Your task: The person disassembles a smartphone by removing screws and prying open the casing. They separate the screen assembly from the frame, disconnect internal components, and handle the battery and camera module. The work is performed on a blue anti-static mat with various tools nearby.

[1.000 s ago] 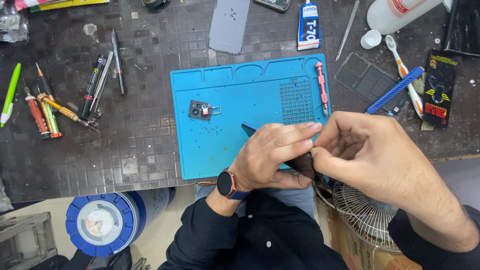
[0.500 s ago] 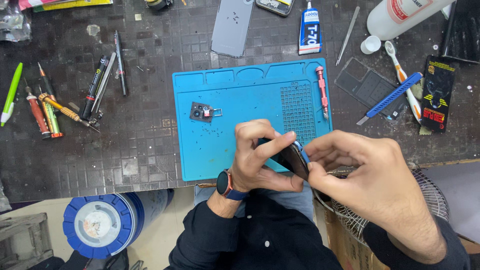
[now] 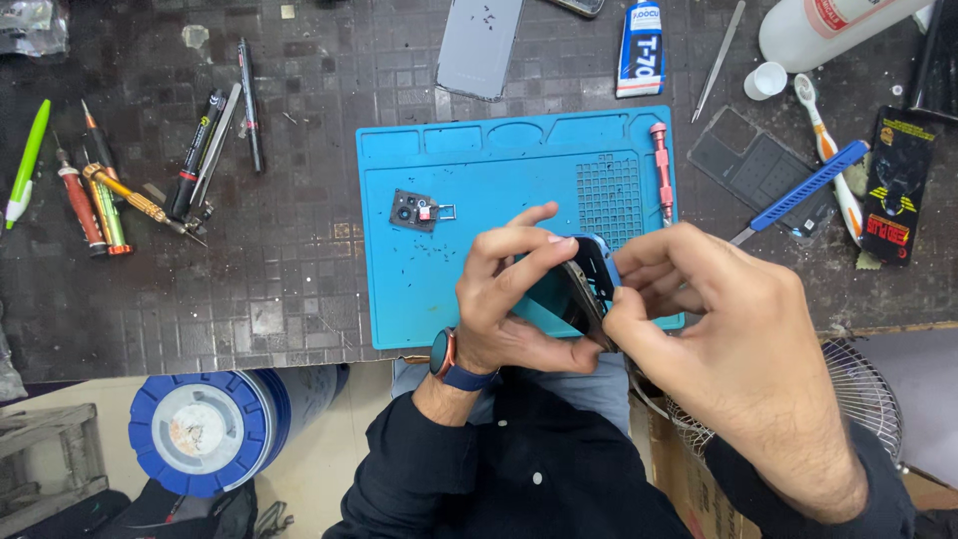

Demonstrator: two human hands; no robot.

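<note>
Both hands hold a dark phone with a blue frame (image 3: pixel 587 284) on edge above the near side of a blue work mat (image 3: pixel 479 180). My left hand (image 3: pixel 509 299), with a watch at the wrist, grips it from the left with fingers curled over its top. My right hand (image 3: pixel 718 329) pinches its right edge. A small dark camera module with a red part (image 3: pixel 417 212) lies on the mat to the left. A red-handled screwdriver (image 3: pixel 661 165) rests at the mat's right side.
Several screwdrivers and pens (image 3: pixel 110 190) lie at the left of the dark tiled bench. A grey back cover (image 3: pixel 479 45), glue tube (image 3: pixel 640 35), tweezers (image 3: pixel 718 60), white bottle (image 3: pixel 828 25), toothbrush (image 3: pixel 828 150) and blue tool (image 3: pixel 803 190) lie beyond. A blue drum (image 3: pixel 205 429) and a fan (image 3: pixel 848 389) stand below.
The hands have lifted and turned the phone from lying low near the mat's edge to standing on edge, its blue frame now showing. The left fingers have spread over its top.
</note>
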